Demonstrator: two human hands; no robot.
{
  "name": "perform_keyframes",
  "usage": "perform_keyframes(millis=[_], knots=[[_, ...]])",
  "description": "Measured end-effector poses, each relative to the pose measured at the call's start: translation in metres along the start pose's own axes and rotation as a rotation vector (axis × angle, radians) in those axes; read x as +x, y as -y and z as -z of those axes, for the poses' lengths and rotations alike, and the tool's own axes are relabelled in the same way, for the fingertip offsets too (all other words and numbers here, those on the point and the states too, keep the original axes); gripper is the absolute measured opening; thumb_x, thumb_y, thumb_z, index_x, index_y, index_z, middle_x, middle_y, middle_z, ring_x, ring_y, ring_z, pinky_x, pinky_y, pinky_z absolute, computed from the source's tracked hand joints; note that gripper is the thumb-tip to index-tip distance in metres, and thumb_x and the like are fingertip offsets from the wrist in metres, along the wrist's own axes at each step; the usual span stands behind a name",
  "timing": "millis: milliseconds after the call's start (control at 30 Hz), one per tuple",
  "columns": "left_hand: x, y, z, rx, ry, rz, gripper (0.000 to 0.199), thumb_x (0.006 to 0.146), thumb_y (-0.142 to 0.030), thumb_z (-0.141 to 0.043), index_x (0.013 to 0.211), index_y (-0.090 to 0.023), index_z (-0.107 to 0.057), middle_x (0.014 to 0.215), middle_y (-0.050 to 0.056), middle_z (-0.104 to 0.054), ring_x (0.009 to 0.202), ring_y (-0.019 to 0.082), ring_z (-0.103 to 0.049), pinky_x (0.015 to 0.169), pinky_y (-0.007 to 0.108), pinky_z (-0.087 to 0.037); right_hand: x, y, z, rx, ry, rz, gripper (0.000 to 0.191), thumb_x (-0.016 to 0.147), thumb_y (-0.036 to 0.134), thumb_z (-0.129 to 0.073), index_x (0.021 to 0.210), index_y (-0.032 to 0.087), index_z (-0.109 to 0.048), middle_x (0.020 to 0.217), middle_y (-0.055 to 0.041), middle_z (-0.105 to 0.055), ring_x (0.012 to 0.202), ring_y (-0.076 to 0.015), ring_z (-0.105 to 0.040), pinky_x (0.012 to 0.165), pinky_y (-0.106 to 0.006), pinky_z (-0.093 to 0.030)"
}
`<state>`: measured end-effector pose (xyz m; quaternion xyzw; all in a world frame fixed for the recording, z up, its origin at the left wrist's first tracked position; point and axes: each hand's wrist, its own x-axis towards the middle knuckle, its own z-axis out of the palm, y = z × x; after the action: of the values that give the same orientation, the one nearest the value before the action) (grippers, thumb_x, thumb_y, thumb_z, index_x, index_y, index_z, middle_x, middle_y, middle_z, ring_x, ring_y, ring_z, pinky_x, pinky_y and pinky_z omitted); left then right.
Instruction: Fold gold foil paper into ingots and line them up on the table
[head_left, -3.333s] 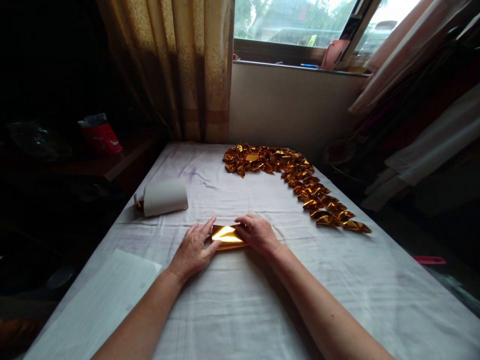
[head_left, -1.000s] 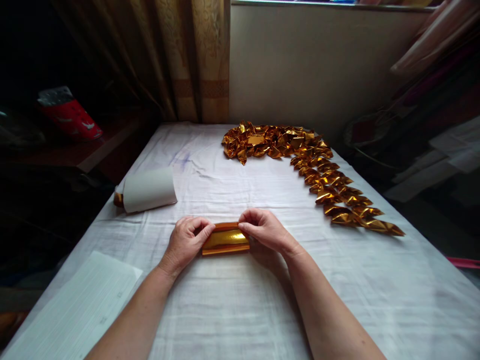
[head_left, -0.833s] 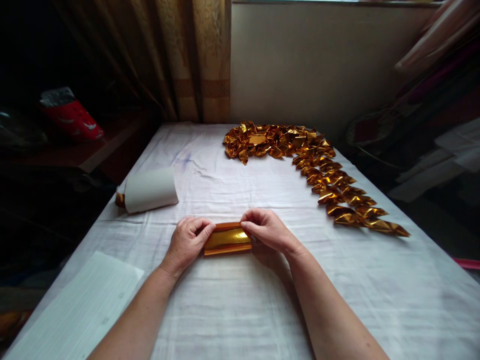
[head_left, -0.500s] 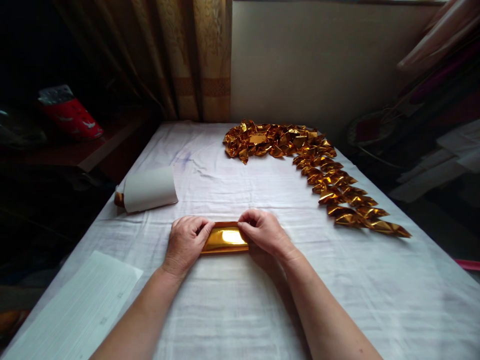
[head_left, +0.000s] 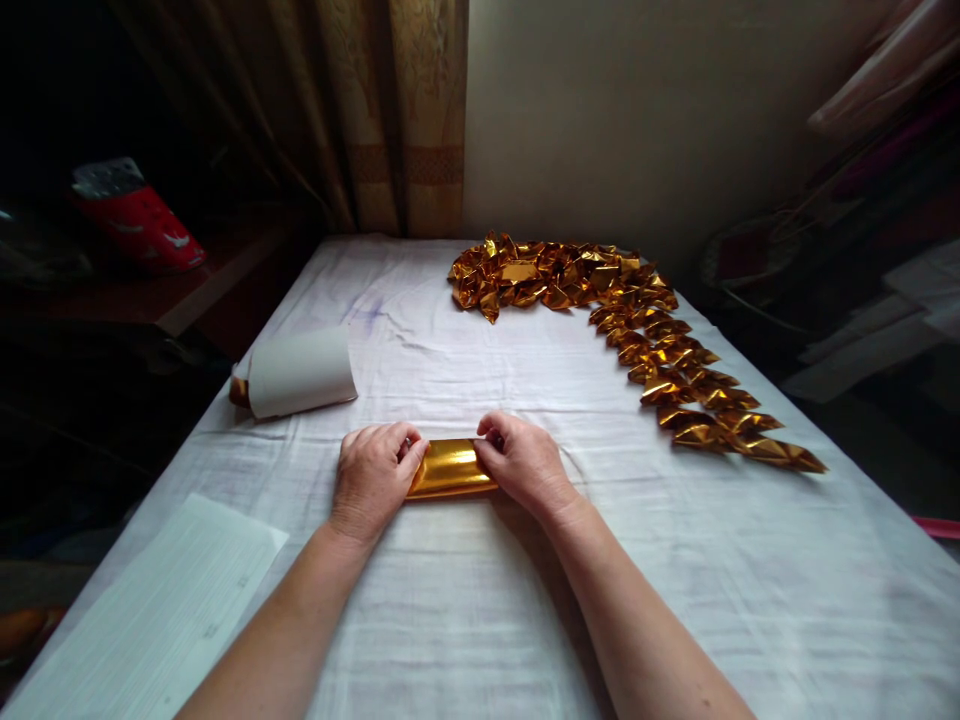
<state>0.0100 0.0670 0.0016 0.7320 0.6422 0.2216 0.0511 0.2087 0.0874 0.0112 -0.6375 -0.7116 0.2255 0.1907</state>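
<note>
A strip of shiny gold foil paper (head_left: 452,467), folded or rolled over along its length, lies across the white cloth in front of me. My left hand (head_left: 375,475) pinches its left end between thumb and fingers. At the right end, my right hand (head_left: 523,460) grips the far edge the same way. Several folded gold foil pieces (head_left: 562,272) sit beyond my hands, bunched at the far edge, and trail in overlapping rows (head_left: 697,395) down the right side.
The table wears a white cloth (head_left: 420,620). To the left are a curled white sheet (head_left: 302,372) with gold at its end and a flat pale sheet (head_left: 161,610). A red container (head_left: 142,225) stands on a dark side surface. A curtain (head_left: 405,120) hangs behind.
The far edge of the gold foil paper has turned over toward me, so its top now looks rounded and smooth. Both hands stay at its ends. The view has shifted slightly.
</note>
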Motion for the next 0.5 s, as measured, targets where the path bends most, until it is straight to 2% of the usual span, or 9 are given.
perform_keyframes(millis=[167, 300, 500], knots=[[0.0, 0.002, 0.0, -0.01, -0.022, 0.026, 0.007, 0.086, -0.028, -0.063, 0.09, -0.024, -0.066, 0.082, 0.0, -0.067, 0.082, 0.02, -0.063, 0.08, 0.033, -0.039, 0.0, 0.0, 0.001, -0.019, 0.01, 0.046, 0.011, 0.08, 0.018, -0.06, 0.08, 0.024, -0.069, 0.085, 0.0006, -0.068, 0.073, -0.0137, -0.056, 0.063, -0.024, -0.033], [0.003, 0.004, 0.003, -0.011, 0.049, 0.0, 0.006, 0.085, -0.028, -0.064, 0.082, -0.026, -0.069, 0.085, 0.001, -0.068, 0.084, 0.02, -0.062, 0.079, 0.033, -0.039, 0.0, 0.001, 0.002, -0.056, 0.045, 0.041, 0.013, 0.083, 0.021, -0.061, 0.084, 0.025, -0.073, 0.088, -0.0008, -0.067, 0.076, -0.0141, -0.057, 0.064, -0.024, -0.035], [0.004, 0.001, 0.013, -0.001, 0.151, -0.001, 0.013, 0.081, -0.037, -0.069, 0.086, -0.026, -0.068, 0.088, 0.001, -0.068, 0.085, 0.021, -0.061, 0.081, 0.034, -0.04, -0.001, 0.002, 0.007, -0.163, 0.073, 0.065, 0.014, 0.088, 0.027, -0.059, 0.088, 0.027, -0.074, 0.093, -0.0011, -0.065, 0.079, -0.0139, -0.059, 0.064, -0.025, -0.036]])
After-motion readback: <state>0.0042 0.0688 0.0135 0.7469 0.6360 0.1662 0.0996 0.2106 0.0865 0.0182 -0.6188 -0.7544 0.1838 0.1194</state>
